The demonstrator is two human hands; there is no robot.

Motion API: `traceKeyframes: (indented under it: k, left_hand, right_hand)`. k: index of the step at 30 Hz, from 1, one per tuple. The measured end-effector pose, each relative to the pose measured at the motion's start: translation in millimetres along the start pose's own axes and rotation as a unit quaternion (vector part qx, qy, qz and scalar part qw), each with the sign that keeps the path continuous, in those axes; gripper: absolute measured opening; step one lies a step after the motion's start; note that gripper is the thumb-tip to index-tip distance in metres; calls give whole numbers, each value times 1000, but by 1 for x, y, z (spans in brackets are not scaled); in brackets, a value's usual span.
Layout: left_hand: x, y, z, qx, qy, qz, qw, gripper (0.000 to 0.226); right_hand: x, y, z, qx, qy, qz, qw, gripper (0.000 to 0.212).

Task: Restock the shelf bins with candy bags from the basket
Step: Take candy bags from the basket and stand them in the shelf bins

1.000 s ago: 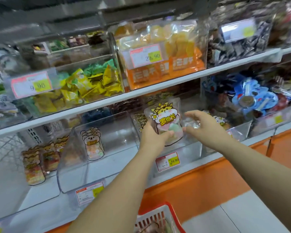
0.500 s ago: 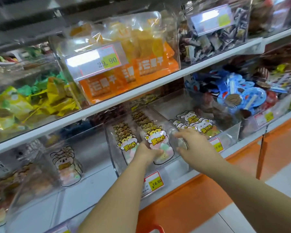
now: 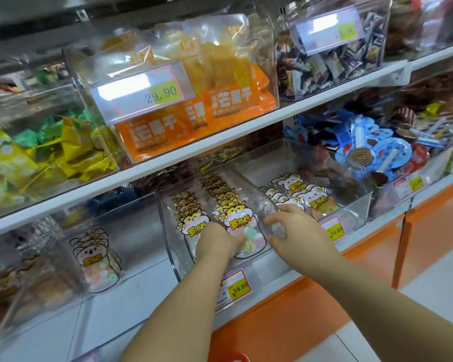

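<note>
Bag [image 3: 239,223] lowered into bin [image 3: 173,257].
It fronts the row (nearly restocked); left hand [image 3: 216,245] grips it, right hand's [image 3: 297,231] hold unclear.

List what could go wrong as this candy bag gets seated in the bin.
1. The candy bag stands at the very front of its row; once the left hand lets go, it may tip forward against the clear bin wall.
2. Pressing it back could topple the neighbouring row of bags beside it.
</note>
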State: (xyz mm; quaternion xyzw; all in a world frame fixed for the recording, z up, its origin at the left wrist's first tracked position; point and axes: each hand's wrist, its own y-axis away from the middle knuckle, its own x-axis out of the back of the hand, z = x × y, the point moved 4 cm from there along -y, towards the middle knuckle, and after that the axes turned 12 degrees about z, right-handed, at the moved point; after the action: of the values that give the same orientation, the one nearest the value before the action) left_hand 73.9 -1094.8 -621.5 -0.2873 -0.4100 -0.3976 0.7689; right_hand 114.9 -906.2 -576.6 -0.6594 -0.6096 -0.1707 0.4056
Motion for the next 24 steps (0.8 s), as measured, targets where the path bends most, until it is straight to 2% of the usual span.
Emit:
traceKeyframes:
  k: [7,11,15,17,19,21,24]
  left_hand:
    - [10,0,0,-25,-93,-26,995,45]
    - [23,6,-1,-24,-71,-25,997,44]
    - [38,25,-4,-15,31,-14,999,60]
    - [53,44,-3,-52,75,5,996,55]
    - [73,72,-4,-104,126,18,986,50]
    - [94,106,-14,-147,195,0,970,50]
    - [110,143,-61,-137,263,-33,954,44]
  right_hand:
    - [-2,2,1,11,5,0,1000,30]
    - [-4,11,3,39,-3,36,999,30]
    - [-2,31,-9,94,-16,108,990,24]
    - [-3,46,-19,119,-34,114,986,23]
    - [-7,61,-27,136,-43,99,985,23]
    - [-14,76,-34,147,-55,61,986,20]
    - [-28,101,-44,166,-80,6,983,20]
